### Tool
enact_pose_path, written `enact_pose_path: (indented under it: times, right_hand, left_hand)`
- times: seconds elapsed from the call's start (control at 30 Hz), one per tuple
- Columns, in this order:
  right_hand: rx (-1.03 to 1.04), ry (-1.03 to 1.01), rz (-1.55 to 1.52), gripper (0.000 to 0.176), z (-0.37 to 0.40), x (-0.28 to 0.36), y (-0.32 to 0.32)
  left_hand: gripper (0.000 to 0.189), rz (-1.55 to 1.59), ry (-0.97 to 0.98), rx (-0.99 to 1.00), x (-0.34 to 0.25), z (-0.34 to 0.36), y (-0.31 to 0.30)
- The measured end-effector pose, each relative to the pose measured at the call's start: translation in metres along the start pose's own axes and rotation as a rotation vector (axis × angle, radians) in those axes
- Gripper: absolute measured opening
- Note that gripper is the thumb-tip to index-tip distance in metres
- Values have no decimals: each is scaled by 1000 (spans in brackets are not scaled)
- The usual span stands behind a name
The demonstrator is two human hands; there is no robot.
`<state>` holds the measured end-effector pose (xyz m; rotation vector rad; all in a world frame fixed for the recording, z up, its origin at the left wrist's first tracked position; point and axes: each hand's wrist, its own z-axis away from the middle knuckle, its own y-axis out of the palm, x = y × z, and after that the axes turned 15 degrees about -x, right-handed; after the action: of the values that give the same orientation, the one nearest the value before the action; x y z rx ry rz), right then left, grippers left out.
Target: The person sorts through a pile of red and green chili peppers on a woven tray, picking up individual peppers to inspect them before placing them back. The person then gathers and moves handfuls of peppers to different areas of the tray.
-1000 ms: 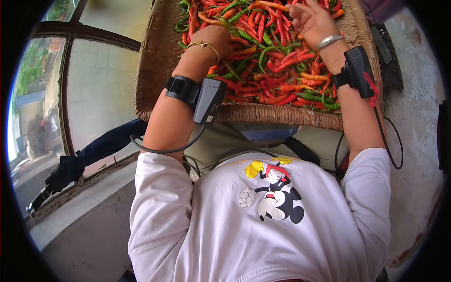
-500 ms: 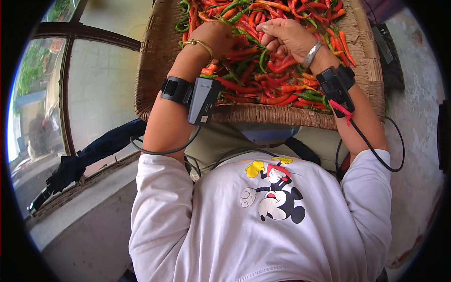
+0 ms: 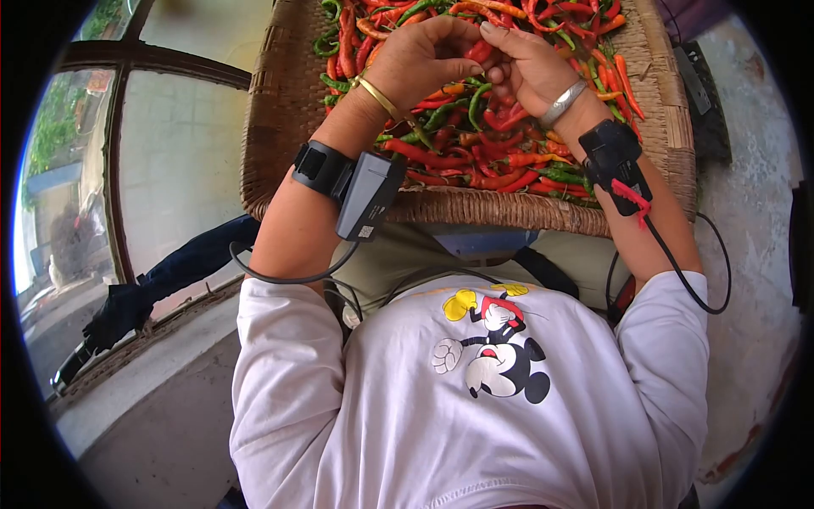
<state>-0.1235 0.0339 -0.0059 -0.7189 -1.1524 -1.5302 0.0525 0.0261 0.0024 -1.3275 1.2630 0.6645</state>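
Observation:
A red chili pepper is pinched between my two hands above the basket, partly covered by the fingers. My left hand comes from the left, its thumb below the pepper and its fingers curled over it. Close against it, my right hand has thumb and bent fingers at the pepper's other end. Below the hands, loose chili peppers, mostly red with some green and orange, cover the bottom of a woven basket.
The basket's rim stands right in front of my lap. A window frame and a dark folded umbrella-like object are on the left. Cables hang from the black devices strapped to both forearms. A dark object lies right of the basket.
My left hand has moved right from over the peppers to meet my right hand. A red chili pepper now shows between them. My right hand has shifted only slightly.

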Motion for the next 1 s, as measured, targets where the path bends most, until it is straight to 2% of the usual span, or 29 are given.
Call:
enact_pose_path:
  times: [0.07,0.2,0.27,0.3,0.33,0.4,0.43,0.47,0.53,0.6,0.67,0.73,0.77,0.83,0.9,0.93,1.0]
  right_hand:
    - [54,154,-174,21,-1,1,-4]
    - [36,216,-204,19,-5,0,-9]
    - [-12,197,-200,18,-13,1,-16]
    - [-67,131,-89,17,-14,3,-20]
    - [-67,131,-89,17,-15,6,-24]
    - [-24,-21,43,18,-20,12,-36]
    - [44,-68,-142,20,-27,15,-43]
    - [26,-150,-367,21,-35,18,-47]
    - [-221,-93,-562,38,-28,41,-41]
    - [-245,-90,-535,33,-19,43,-35]
    - [-246,83,-338,28,-19,30,-38]
    - [-38,15,-173,23,-24,11,-40]
    - [-7,-1,-119,23,-27,6,-42]
    - [30,-17,-63,23,-21,8,-30]
    - [108,-114,224,23,-16,10,-21]
    - [107,-116,222,23,-16,7,-18]
    - [121,-622,751,22,-14,-2,-14]
  left_hand:
    - [37,191,15,11,-4,0,2]
    - [41,143,-111,32,-9,-1,-4]
    - [41,255,-107,-161,0,-5,-6]
    - [36,211,-140,-241,5,-7,-9]
    - [36,211,-140,-241,9,-9,-12]
    - [33,-329,-12,-242,14,-11,-18]
    - [31,-522,-1,-203,6,-8,-16]
    - [31,-522,-4,-206,4,-5,-14]
    - [27,-829,74,126,2,-3,-12]
    - [23,-835,57,160,10,1,-9]
    - [21,-971,16,291,7,5,-4]
    - [21,-992,10,364,10,-1,-2]
    - [21,-1013,2,432,12,-3,-2]
    - [21,-990,40,430,18,-5,-3]
    - [21,-971,81,428,15,-5,-4]
    - [17,-971,77,405,9,-5,-3]
    - [14,-968,79,386,2,-3,-1]
